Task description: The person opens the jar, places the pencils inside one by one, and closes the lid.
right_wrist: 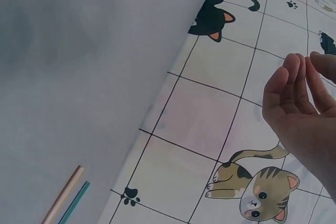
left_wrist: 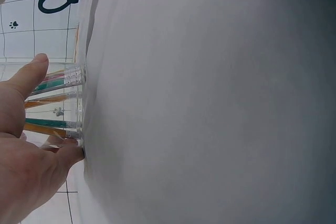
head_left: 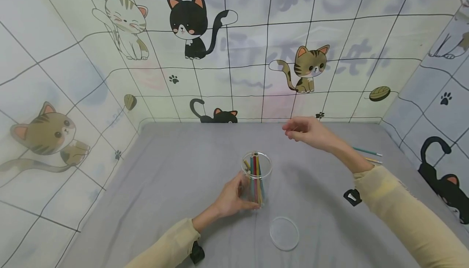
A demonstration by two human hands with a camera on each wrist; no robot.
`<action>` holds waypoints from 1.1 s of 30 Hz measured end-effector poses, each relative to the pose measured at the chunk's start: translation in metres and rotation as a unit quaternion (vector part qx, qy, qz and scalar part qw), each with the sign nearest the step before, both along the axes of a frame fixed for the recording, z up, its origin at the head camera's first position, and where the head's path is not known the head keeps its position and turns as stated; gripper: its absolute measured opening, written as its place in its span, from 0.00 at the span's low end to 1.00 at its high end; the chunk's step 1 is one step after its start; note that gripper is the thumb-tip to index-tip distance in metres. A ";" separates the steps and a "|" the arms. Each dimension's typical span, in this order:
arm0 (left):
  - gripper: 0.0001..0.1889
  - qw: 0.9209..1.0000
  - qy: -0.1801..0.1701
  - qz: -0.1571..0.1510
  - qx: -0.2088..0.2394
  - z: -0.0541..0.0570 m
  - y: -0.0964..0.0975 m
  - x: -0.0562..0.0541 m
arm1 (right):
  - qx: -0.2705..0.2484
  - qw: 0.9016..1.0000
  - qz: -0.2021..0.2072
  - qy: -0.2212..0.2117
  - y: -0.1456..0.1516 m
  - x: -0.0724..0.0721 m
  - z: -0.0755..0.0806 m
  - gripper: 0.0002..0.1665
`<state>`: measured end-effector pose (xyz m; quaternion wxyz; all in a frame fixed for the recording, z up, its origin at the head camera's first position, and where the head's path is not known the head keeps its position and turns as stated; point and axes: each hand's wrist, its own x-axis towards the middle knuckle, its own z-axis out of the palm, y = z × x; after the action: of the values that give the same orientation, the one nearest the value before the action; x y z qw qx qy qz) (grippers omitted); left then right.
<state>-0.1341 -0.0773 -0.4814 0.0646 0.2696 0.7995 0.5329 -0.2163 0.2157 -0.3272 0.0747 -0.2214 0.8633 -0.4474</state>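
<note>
Steadying a container during pencil loading, the step judged to be in hand: at centre, slightly low in the frame, the left hand (head_left: 231, 194) grasps the side of an upright clear cup (head_left: 271, 165) holding coloured pencils (head_left: 255, 166), with a clear round lid (head_left: 284, 233) lying apart at lower centre. Right of centre, the right hand (head_left: 307, 132) hovers, fingers loosely bent, thumb near their tips, with nothing visibly held; the next move probably calls for reaching toward the loose pencils (head_left: 368, 151) at right, partly behind the forearm.
</note>
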 end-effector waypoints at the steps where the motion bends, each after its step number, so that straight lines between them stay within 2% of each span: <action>1: 0.43 1.000 -0.001 0.000 0.000 0.000 0.000 0.000 | 0.001 1.000 -0.001 0.000 0.002 0.000 -0.001 0.13; 11: 0.38 1.000 0.005 0.000 0.004 -0.002 -0.001 -0.002 | 0.020 0.999 -0.026 -0.002 0.024 -0.006 -0.014 0.15; 15: 0.36 1.000 -0.003 0.002 0.004 -0.001 0.000 -0.003 | 0.030 0.999 -0.041 0.005 0.039 -0.010 -0.021 0.16; 25: 0.42 1.000 -0.013 0.005 -0.004 -0.002 -0.001 -0.002 | 0.036 0.997 -0.075 0.003 0.072 -0.018 -0.039 0.16; 33: 0.35 1.000 0.022 0.014 -0.017 -0.001 0.000 -0.002 | 0.088 0.991 -0.105 0.012 0.092 -0.024 -0.055 0.17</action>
<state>-0.1364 -0.0771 -0.4829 0.0446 0.2686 0.8135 0.5139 -0.2401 0.3073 -0.3821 0.0365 -0.1272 0.9185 -0.3726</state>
